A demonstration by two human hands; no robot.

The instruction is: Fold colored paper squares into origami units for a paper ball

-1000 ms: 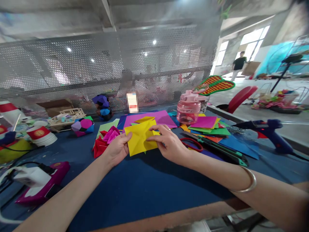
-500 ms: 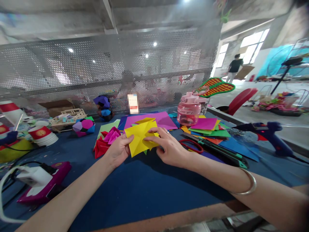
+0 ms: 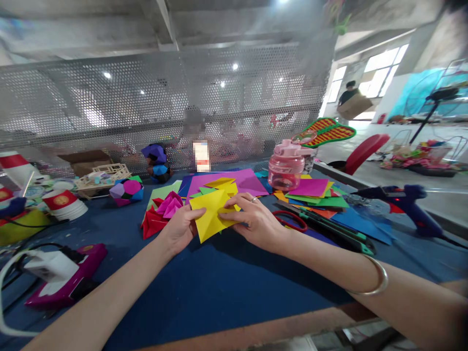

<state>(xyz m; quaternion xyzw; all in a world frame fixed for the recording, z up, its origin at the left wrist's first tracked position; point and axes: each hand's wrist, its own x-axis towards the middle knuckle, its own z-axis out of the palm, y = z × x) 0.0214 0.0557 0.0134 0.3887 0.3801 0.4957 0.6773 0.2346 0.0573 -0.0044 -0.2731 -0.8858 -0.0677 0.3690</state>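
A creased sheet of yellow origami paper (image 3: 211,218) is held up over the blue table between both hands. My left hand (image 3: 182,225) pinches its left edge, thumb on the front. On the right side, my right hand (image 3: 259,219) grips the paper with its fingers bent over the edge; the thumb is mostly hidden. Behind the sheet lie folded yellow pieces (image 3: 221,183) on a large purple sheet (image 3: 252,181). To the left are folded red (image 3: 153,222) and magenta (image 3: 171,204) paper pieces, close to my left hand.
Red-handled scissors (image 3: 292,220), a black-green cutter (image 3: 340,229) and stacked coloured paper (image 3: 310,186) lie to the right. Beyond them are a pink bottle (image 3: 286,165) and a glue gun (image 3: 409,204). A purple power strip (image 3: 91,273) sits left. A person (image 3: 350,95) carries cardboard far back.
The right fingers have closed further on the yellow paper's right side, and the sheet has tilted a little. In the background, the person has shifted left, and the cardboard is now in front of their body.
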